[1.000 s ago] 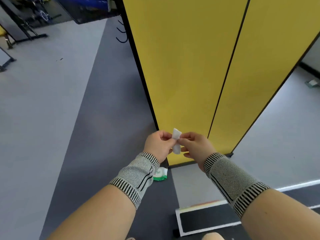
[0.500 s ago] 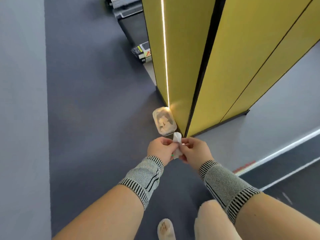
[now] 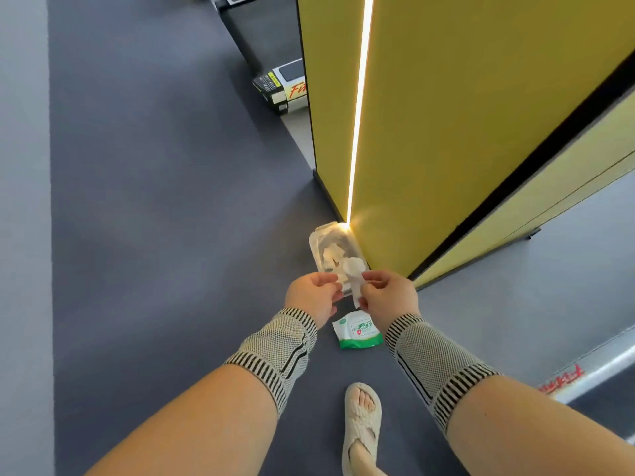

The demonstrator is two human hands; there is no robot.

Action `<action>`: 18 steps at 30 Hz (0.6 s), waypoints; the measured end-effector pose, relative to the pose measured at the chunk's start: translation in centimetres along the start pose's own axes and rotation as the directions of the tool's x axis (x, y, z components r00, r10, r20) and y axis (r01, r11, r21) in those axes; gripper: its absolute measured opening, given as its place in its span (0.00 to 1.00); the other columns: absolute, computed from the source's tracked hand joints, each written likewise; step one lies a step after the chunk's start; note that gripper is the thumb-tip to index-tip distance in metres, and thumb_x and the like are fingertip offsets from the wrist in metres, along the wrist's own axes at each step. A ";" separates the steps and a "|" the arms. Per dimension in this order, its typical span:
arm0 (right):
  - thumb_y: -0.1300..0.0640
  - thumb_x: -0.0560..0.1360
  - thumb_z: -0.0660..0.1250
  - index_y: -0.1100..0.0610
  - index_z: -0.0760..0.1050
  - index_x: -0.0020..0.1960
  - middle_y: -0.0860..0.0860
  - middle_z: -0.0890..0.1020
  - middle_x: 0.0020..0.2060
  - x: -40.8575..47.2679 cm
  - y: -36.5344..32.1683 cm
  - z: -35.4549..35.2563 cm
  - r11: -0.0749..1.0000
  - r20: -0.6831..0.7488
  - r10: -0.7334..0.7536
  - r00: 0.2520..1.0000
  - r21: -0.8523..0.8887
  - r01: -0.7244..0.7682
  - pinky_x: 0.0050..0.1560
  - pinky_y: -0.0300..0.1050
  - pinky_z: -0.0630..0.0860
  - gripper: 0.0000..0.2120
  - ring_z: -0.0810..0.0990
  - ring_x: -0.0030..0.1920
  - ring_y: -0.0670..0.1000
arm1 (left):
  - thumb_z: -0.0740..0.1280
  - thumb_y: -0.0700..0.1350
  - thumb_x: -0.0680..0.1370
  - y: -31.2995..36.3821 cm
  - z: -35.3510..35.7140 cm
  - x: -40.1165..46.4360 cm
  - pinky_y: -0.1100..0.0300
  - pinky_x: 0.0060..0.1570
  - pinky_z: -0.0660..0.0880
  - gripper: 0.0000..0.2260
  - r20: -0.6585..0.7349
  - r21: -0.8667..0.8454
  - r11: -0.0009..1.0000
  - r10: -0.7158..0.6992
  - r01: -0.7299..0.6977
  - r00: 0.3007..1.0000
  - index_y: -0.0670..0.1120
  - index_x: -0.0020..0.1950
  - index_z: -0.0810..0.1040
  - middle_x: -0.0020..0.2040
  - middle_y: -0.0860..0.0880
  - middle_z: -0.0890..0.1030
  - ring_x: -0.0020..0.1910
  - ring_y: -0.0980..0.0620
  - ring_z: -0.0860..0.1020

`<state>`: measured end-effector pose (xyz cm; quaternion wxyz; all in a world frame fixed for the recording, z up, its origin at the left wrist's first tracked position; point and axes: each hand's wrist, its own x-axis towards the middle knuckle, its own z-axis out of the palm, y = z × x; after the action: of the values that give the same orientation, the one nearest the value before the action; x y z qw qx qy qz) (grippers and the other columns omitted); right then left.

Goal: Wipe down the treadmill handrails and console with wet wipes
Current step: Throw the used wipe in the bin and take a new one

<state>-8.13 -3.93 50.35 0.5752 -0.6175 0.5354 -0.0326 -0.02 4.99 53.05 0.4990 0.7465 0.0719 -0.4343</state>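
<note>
- white wet wipe (image 3: 354, 277), crumpled, held centre frame above the dark floor (image 3: 171, 201).
- pinched on its left edge by left hand (image 3: 313, 297), fingers curled.
- pinched on its right by right hand (image 3: 390, 295), thumb and fingers closed on it.
- clear container (image 3: 330, 245) just beyond, against yellow partition (image 3: 446, 132).
- green-white wipes pack (image 3: 359, 330) on floor near wrists.
- sandalled foot (image 3: 362, 424) nearest.

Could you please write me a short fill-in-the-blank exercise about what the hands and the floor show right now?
1. Both hands, the left hand and the right hand, pinch a white ____ between them.
2. The green and white wipes packet lies on the ____.
3. The clear plastic container sits at the foot of the ____ panel.
4. One foot wears a pale ____.

Missing words: wipe; floor; yellow; sandal
</note>
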 end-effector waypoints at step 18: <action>0.55 0.74 0.65 0.55 0.78 0.38 0.49 0.80 0.34 12.3 21.0 9.7 0.939 -0.212 0.271 0.939 -0.154 -0.306 0.45 0.48 0.80 0.08 0.79 0.37 0.50 | 0.70 0.48 0.75 -16.1 -0.1 21.7 0.58 0.39 0.75 0.14 0.190 0.540 0.833 0.022 -0.123 0.982 0.45 0.31 0.78 0.30 0.48 0.80 0.29 0.52 0.74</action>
<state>-9.67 -1.06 24.38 0.4609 -0.5767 0.6731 0.0443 4.60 5.89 26.46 0.2847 0.8190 -0.1283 -0.4813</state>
